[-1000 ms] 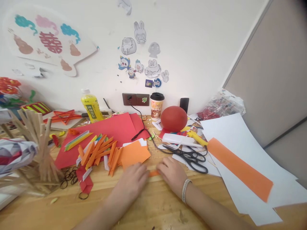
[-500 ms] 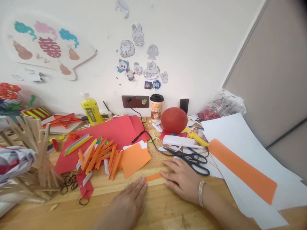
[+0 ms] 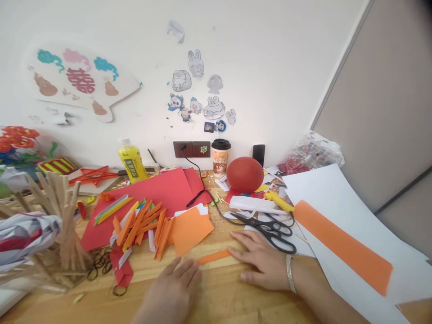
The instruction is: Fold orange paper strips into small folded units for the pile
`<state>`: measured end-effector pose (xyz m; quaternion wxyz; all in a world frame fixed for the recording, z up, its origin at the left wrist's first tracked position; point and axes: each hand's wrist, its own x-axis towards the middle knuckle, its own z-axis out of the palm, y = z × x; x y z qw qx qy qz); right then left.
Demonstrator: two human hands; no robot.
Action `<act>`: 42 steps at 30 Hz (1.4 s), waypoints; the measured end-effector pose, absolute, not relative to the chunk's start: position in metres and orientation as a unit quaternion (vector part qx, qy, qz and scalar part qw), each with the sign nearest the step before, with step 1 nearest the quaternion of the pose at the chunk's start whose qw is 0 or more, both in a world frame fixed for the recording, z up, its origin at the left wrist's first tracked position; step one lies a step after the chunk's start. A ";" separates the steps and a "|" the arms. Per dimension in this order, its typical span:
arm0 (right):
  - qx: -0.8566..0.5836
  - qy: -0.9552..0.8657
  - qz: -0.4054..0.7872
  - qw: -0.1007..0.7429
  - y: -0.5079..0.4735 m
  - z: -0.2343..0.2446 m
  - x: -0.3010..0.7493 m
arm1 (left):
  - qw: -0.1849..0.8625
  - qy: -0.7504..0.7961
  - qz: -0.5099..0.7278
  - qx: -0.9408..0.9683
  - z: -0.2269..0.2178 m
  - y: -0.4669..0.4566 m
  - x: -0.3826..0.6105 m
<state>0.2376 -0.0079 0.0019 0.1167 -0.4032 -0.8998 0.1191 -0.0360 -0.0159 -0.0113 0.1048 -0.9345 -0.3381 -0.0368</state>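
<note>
A narrow orange paper strip lies flat on the wooden table between my hands. My left hand rests at the strip's left end, palm down, its fingers lying close together and slightly bent. On the right end are fingertips of my right hand, which lies flat with its fingers spread and wears a sparkling bracelet. Just beyond that hand are black-handled scissors. Farther left sit an orange paper sheet and a pile of folded orange paper pieces.
Red sheets lie at the back left, near a yellow bottle. Wooden sticks stand at left. A lidded cup, red balloon and yellow-handled tool are behind. White paper bears a wide orange strip.
My left hand has slid left along the strip, and more of the strip shows between my hands. My right hand's fingers have spread wider. The whole view has shifted slightly.
</note>
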 end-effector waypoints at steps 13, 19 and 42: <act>-0.372 -0.909 0.104 0.156 -0.013 0.003 0.218 | -0.097 -0.524 -0.184 -0.826 0.017 -0.003 -0.040; -0.379 -0.908 0.107 0.143 -0.013 -0.003 0.212 | 0.169 -0.613 -0.177 -0.751 0.049 0.030 -0.085; -0.325 -0.917 -0.011 0.230 -0.010 0.004 0.209 | 0.140 -0.249 -0.170 -0.943 -0.016 -0.008 -0.024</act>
